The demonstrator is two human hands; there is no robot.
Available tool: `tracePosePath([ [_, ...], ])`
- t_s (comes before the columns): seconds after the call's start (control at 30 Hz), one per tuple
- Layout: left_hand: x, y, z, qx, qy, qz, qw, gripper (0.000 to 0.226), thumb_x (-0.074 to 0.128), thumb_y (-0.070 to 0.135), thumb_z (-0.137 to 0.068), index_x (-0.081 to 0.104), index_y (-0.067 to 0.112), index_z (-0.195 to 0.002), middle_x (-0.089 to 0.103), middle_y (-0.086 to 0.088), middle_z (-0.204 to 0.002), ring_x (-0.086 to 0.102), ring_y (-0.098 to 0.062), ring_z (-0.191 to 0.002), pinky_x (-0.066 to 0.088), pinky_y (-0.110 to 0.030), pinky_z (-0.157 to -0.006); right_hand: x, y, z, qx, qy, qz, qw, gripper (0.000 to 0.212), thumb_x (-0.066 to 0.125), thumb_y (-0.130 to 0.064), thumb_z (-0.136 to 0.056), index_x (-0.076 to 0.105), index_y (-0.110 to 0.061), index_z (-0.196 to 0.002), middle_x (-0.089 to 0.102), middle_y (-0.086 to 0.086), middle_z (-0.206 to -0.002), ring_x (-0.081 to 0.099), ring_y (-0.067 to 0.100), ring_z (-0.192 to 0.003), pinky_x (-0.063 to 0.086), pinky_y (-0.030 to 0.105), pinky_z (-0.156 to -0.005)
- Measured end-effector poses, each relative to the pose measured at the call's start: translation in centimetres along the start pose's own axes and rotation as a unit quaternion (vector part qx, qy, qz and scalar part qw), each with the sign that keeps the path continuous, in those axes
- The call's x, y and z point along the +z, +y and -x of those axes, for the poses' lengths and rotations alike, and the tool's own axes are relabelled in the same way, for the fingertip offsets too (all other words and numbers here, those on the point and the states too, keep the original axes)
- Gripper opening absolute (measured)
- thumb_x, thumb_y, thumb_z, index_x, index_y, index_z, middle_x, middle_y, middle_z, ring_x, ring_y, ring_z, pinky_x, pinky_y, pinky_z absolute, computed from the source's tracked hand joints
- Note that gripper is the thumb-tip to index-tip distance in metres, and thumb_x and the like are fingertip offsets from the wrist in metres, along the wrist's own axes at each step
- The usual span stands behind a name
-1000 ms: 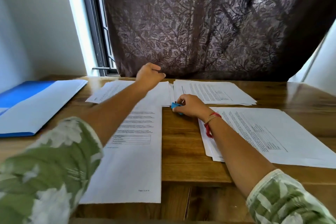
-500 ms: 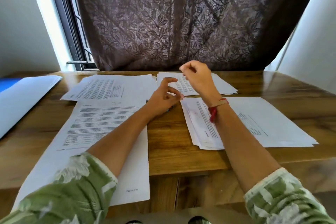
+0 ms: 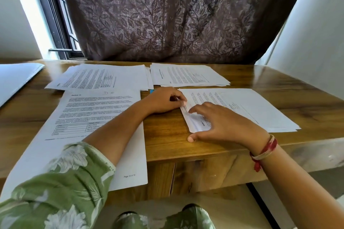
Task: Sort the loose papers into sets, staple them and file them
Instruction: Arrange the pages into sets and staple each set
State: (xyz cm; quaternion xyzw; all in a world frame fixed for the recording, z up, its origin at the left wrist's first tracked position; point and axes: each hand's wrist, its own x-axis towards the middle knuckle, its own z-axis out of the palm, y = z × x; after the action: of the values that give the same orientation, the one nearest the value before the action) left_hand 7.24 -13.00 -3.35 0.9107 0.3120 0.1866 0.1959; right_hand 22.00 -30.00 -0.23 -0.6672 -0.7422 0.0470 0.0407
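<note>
Lying on the right half of the counter [image 3: 167, 135], the near-right stack [image 3: 260, 109] of printed sheets has its long axis running left to right, and both hands sit at its left end. The left hand [image 3: 162, 101] pinches the left edge between thumb and forefinger. The right hand [image 3: 227, 126] presses the near-left corner, fingers [image 3: 200, 108] spread apart and flat. Judged: squaring the set for stapling. A blue object [image 3: 151, 90], mostly hidden, lies just behind the left hand. The near-left sheet [image 3: 83, 117] reads "Page 10 of 10", with a handwritten "D 10" at its head.

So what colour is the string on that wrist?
Red with a pale strand; the wrist string shows clearly in the head view.
</note>
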Motion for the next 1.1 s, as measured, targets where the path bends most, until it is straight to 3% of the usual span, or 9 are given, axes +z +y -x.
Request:
tracePosePath([
  [0.3,-0.1,0.2,0.5,-0.013,0.009,0.045,0.999,0.030,0.058,0.037,-0.094,0.065,0.026,-0.121,0.058,0.005,-0.133,0.053,-0.012,-0.117,0.039,-0.018,-0.088,1.4,-2.0,1.1,-0.035,0.116,0.153,0.981,0.035,0.040,-0.024,-0.099,0.038,-0.023,-0.134,0.058,0.003,-0.118,0.060,0.021,-0.100,0.052,0.033,-0.082],
  [0.5,-0.8,0.2,0.6,-0.035,0.138,0.189,0.972,0.036,0.043,0.043,-0.099,0.056,0.024,-0.127,0.057,0.001,-0.132,0.052,-0.014,-0.117,0.043,-0.021,-0.091,-1.9,-1.3,0.3,0.031,0.284,0.118,0.951,0.027,0.044,-0.018,-0.097,0.054,-0.014,-0.122,0.067,0.009,-0.103,0.063,0.025,-0.087,0.041,0.029,-0.068],
  [0.57,-0.9,0.3,0.8,-0.044,0.153,0.253,0.954,0.045,0.039,0.051,-0.097,0.051,0.025,-0.132,0.054,0.001,-0.136,0.051,-0.016,-0.122,0.043,-0.031,-0.103,-3.9,-1.8,-0.4,0.052,0.350,0.062,0.933,0.026,0.051,-0.012,-0.092,0.059,-0.005,-0.116,0.067,0.017,-0.091,0.060,0.031,-0.078,0.034,0.030,-0.063],
  [0.67,-1.1,0.8,0.9,-0.042,0.112,0.359,0.926,0.061,0.037,0.065,-0.090,0.048,0.026,-0.135,0.053,0.001,-0.138,0.052,-0.017,-0.124,0.039,-0.041,-0.110,-5.6,-3.2,-1.9,0.045,0.412,-0.026,0.910,0.032,0.057,-0.012,-0.087,0.059,-0.004,-0.118,0.067,0.017,-0.096,0.061,0.035,-0.086,0.044,0.037,-0.072],
  [0.73,-1.4,1.4,0.9,-0.041,0.080,0.403,0.911,0.064,0.035,0.070,-0.084,0.045,0.033,-0.135,0.053,-0.002,-0.138,0.053,-0.021,-0.124,0.039,-0.044,-0.110,-5.9,-4.3,-3.5,0.010,0.439,-0.103,0.892,0.034,0.062,-0.012,-0.084,0.060,-0.007,-0.117,0.068,0.009,-0.099,0.062,0.023,-0.086,0.048,0.029,-0.075],
  [0.83,-2.5,2.3,0.8,-0.043,0.105,0.489,0.865,0.063,0.031,0.069,-0.078,0.043,0.037,-0.130,0.054,-0.006,-0.136,0.055,-0.028,-0.122,0.044,-0.048,-0.104,-6.2,-5.9,-7.2,0.011,0.394,-0.285,0.874,0.036,0.067,-0.014,-0.082,0.057,-0.013,-0.116,0.055,-0.006,-0.096,0.053,0.004,-0.078,0.045,0.006,-0.066],
  [0.93,-3.7,2.0,0.9,-0.034,0.151,0.561,0.813,0.060,0.025,0.064,-0.094,0.051,0.022,-0.128,0.071,0.000,-0.106,0.066,-0.020,-0.101,0.053,-0.036,-0.088,-6.1,-6.5,-11.3,0.063,0.353,-0.421,0.833,0.038,0.065,-0.012,-0.083,0.053,-0.016,-0.119,0.053,-0.004,-0.099,0.056,0.010,-0.090,0.055,0.024,-0.074],
  [1.0,-4.3,1.6,1.1,-0.045,0.149,0.525,0.837,0.046,0.022,0.052,-0.100,0.057,0.025,-0.112,0.073,0.010,-0.091,0.069,-0.013,-0.089,0.055,-0.028,-0.081,-5.8,-6.4,-14.0,0.094,0.340,-0.506,0.787,0.036,0.064,-0.009,-0.083,0.054,-0.015,-0.117,0.056,0.001,-0.102,0.059,0.016,-0.092,0.056,0.027,-0.071],
  [1.1,-4.2,-0.2,1.0,-0.111,0.158,0.414,0.890,0.028,0.057,0.040,-0.094,0.053,0.024,-0.117,0.066,0.011,-0.105,0.063,-0.011,-0.097,0.049,-0.030,-0.086,-4.9,-5.8,-17.1,0.134,0.290,-0.605,0.729,0.028,0.065,-0.007,-0.083,0.054,-0.016,-0.107,0.060,0.010,-0.108,0.064,0.025,-0.097,0.059,0.034,-0.073],
])
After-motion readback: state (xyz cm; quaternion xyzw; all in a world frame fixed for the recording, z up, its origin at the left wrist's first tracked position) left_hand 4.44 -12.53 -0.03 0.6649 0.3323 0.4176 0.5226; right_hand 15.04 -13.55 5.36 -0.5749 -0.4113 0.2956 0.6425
